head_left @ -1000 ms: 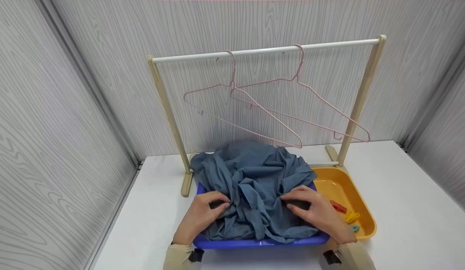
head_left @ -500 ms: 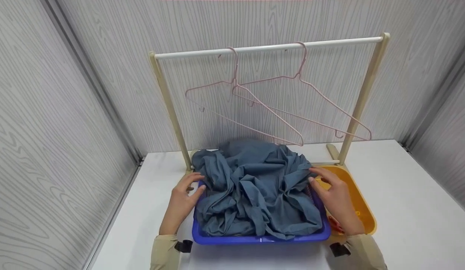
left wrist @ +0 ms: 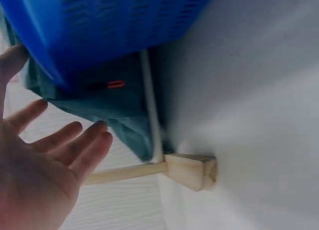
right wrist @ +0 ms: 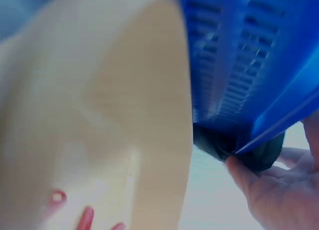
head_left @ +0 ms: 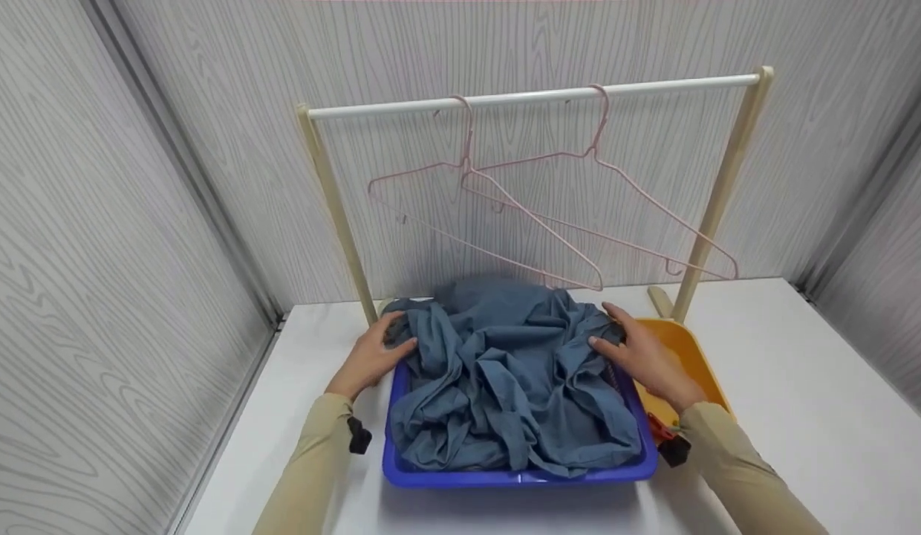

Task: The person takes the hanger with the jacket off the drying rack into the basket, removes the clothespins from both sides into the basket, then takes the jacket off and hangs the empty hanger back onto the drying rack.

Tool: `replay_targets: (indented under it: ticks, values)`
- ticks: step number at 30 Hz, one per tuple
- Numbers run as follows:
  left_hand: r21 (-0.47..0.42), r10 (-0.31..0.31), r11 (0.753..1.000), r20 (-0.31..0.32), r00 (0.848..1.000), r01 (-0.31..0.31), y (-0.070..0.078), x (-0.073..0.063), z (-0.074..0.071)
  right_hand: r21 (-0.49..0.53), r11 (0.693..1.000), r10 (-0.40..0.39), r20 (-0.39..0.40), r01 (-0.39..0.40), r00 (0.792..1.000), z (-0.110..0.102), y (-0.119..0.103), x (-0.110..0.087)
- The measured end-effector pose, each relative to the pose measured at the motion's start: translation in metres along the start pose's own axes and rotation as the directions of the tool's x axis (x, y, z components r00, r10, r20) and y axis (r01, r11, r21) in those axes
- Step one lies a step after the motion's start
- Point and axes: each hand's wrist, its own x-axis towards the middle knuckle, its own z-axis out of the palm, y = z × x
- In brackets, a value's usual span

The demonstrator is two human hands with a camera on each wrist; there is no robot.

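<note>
A crumpled blue-grey cloth (head_left: 512,371) fills the blue basket (head_left: 520,479) and hangs over its far side. At the far left corner my left hand (head_left: 371,358) reaches around the cloth, its fingertips right at the fabric. The left wrist view has that hand (left wrist: 50,160) with fingers spread beside the overhanging cloth (left wrist: 117,113), which carries a small red-orange mark. My right hand (head_left: 646,364) is at the far right corner, thumb and fingers apart along the cloth. In the right wrist view, its fingertips (right wrist: 239,172) meet the dark cloth under the basket's rim.
Two pink wire hangers (head_left: 538,215) hang from the white bar (head_left: 535,96) of a wooden rack behind the basket. A yellow tray (head_left: 672,338) stands close against the basket's right side, partly under my right arm, with clothespins (head_left: 659,427) in it.
My hands have let go of the cloth's middle, moved apart, then gone back along the basket's sides to its far corners. The yellow tray's far rim has shifted slightly back.
</note>
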Motion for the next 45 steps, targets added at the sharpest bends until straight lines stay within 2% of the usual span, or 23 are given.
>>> replay_targets:
  ticks: [3, 6, 11, 17, 20, 25, 29, 33, 35, 39, 45]
  values:
    - [0.025, -0.048, 0.999, 0.018, 0.999, 0.048, -0.002, 0.007, 0.004, -0.038, 0.999, -0.036, 0.021, 0.037, 0.999, -0.001, -0.002, 0.006]
    - [0.035, -0.061, 0.998, 0.027, 0.998, 0.06, 0.001, 0.013, 0.008, -0.086, 0.992, -0.085, 0.057, 0.089, 0.995, -0.002, -0.008, 0.016]
    - [0.094, 0.025, 0.995, 0.036, 0.999, -0.028, 0.012, 0.027, 0.013, -0.139, 0.977, -0.145, 0.118, 0.161, 0.982, -0.001, -0.017, 0.038]
    - [0.215, 0.08, 0.971, 0.116, 0.99, -0.104, 0.023, 0.038, 0.019, -0.178, 0.964, -0.166, 0.179, 0.198, 0.97, 0.005, -0.018, 0.061]
    - [0.234, 0.106, 0.963, 0.131, 0.986, -0.135, 0.024, 0.04, 0.022, -0.195, 0.953, -0.191, 0.211, 0.233, 0.959, 0.008, -0.018, 0.068]
    - [0.232, 0.152, 0.957, 0.109, 0.982, -0.174, 0.021, 0.044, 0.027, -0.24, 0.927, -0.229, 0.247, 0.288, 0.942, 0.011, -0.018, 0.072]
    - [0.218, 0.177, 0.956, 0.097, 0.979, -0.195, 0.018, 0.045, 0.029, -0.292, 0.9, -0.267, 0.222, 0.325, 0.938, 0.014, -0.016, 0.073]
    - [0.167, 0.192, 0.965, 0.067, 0.979, -0.201, 0.014, 0.043, 0.03, -0.357, 0.86, -0.329, 0.157, 0.365, 0.931, 0.018, -0.012, 0.073]
    - [0.138, 0.201, 0.969, 0.038, 0.979, -0.204, 0.011, 0.042, 0.03, -0.375, 0.851, -0.351, 0.112, 0.367, 0.93, 0.019, -0.011, 0.073]
    - [0.116, 0.223, 0.969, -0.036, 0.974, -0.218, 0.006, 0.04, 0.031, -0.378, 0.863, -0.35, 0.035, 0.337, 0.936, 0.02, -0.012, 0.074]
    - [0.108, 0.23, 0.97, -0.113, 0.967, -0.219, 0.004, 0.036, 0.033, -0.329, 0.909, -0.284, -0.043, 0.255, 0.958, 0.018, -0.012, 0.068]
